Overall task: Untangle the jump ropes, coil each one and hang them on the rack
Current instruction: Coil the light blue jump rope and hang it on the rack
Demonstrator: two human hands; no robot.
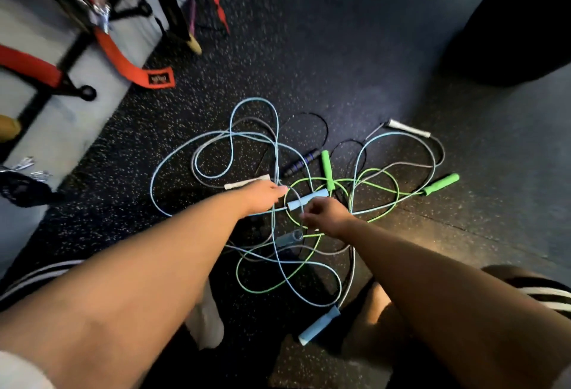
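Fingers (279,191) of your left hand (262,198), outstretched and empty-looking, are pointing at the pale-blue handle (307,200) lying just rightward, slanting away.

Tangled jump ropes (277,147) lie on the floor (370,48) under the left grip (262,195) and right grip (326,217). One handle (307,199) lies between the grips; the rack (74,51) stands far left, behind.

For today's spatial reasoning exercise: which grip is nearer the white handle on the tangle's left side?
Left. The left grip sits at the right end of the white handle; the right grip is farther right, beyond the light blue handle.
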